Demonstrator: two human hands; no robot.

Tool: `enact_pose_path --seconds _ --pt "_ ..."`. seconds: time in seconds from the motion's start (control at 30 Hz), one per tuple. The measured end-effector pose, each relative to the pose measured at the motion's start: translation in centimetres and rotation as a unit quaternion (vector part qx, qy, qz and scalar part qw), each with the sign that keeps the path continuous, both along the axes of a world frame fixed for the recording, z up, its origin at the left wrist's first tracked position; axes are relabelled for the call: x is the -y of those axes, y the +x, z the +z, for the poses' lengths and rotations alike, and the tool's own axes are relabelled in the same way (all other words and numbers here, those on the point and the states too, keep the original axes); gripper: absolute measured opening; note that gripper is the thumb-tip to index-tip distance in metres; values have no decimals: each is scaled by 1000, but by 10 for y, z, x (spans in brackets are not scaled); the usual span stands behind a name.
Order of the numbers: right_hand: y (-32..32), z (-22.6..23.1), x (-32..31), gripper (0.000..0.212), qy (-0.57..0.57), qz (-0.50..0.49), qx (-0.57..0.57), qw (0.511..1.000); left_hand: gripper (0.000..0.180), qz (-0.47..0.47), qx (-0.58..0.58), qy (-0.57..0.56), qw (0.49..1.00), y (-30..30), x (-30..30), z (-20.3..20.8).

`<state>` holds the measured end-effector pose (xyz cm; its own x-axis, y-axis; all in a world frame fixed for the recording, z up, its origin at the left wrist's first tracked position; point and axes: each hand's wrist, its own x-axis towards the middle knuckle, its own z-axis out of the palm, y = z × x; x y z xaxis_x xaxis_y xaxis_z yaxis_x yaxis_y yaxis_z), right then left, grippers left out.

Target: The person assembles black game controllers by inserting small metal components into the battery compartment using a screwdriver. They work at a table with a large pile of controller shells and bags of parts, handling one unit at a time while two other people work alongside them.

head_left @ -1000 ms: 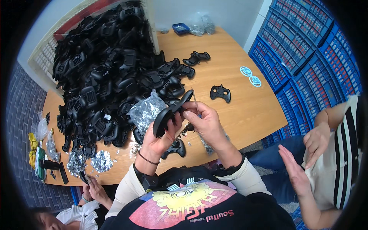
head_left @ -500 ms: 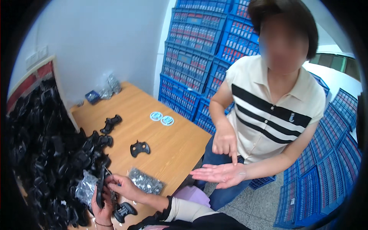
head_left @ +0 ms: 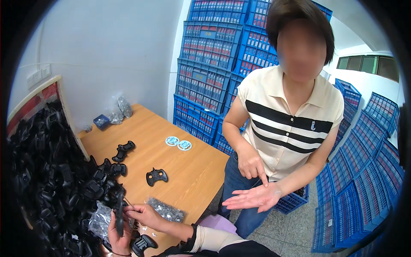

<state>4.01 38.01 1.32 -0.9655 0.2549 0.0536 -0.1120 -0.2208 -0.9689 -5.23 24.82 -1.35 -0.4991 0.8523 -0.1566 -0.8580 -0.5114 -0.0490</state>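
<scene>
Shell (head_left: 120, 212) of dull black plastic, curved and seen nearly edge-on, is clasped upright in my left hand (head_left: 119, 238), over the near left part of the table. My right hand (head_left: 145, 215) pinches a thin, straight rod (head_left: 128, 202) close against it; whether the tip touches, I cannot tell. Behind my left fingers bulges a crinkled clear bag (head_left: 99, 222); beside my right forearm lies a lumpy bag of small grey pieces (head_left: 167, 210). A rounded black controller piece (head_left: 144, 245) sits just beside my left hand. Leftward rises a tangled heap of glossy black shells (head_left: 47, 192). Farther along the smooth, wood-grained table (head_left: 192, 180) lies a two-handled shell with round holes (head_left: 157, 176), well apart from two flat openwork discs (head_left: 184, 145).
</scene>
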Motion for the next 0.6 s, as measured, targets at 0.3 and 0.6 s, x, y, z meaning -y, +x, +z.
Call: enact_pose_path --seconds 0.3,0.6 --pt "-7 -8 16 35 -109 28 18 994 23 50 -87 -50 994 -6 4 -5" --pt "-6 4 22 39 -86 50 14 995 26 63 -158 -89 981 3 9 15"
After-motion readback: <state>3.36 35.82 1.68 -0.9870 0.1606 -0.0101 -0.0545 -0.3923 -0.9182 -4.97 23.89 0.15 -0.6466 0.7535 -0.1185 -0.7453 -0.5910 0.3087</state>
